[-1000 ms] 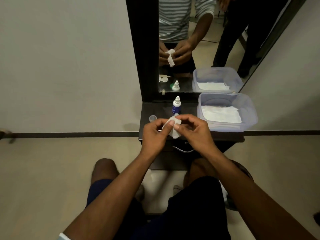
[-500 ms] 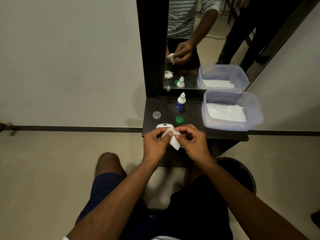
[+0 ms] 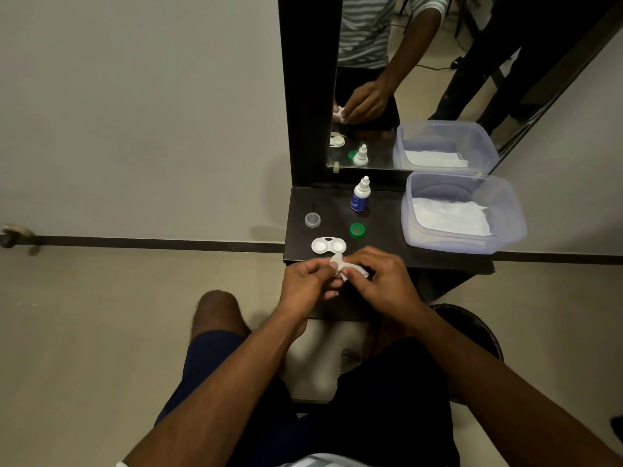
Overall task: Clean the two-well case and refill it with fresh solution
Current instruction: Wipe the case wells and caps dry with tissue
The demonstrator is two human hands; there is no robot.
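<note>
Clear cap (image 3: 312, 219): lying on the left part of the dark bench (image 3: 387, 261), apart from the other items.
Left hand (image 3: 303, 284): hovering over the front edge of the bench, fingers curling in and pinching one end of a small white tissue (image 3: 344, 267).
Two-well case (image 3: 328, 246): white, sitting open on the bench with both wells facing up, just behind the hands and nearly touching the tissue; no caps on it.
Tissue: being held between both hands, crumpled and twisted, its upper tip showing just in front of the case.
Green cap (image 3: 357, 229): resting on the bench, just right of and behind the case.
Solution bottle (image 3: 360, 194): standing upright near the back of the bench, white nozzle, blue label, behind the green cap.
Right hand (image 3: 387, 281): meeting the left hand, fingers curling round the other end of the tissue and gripping it.
Mirror (image 3: 438, 79): standing at the back of the bench, reflecting the bottle, caps, case and hands.
Plastic tub (image 3: 509, 227): clear, sitting open on the right end of the bench and overhanging its edge, holding flat white tissues (image 3: 448, 219).
</note>
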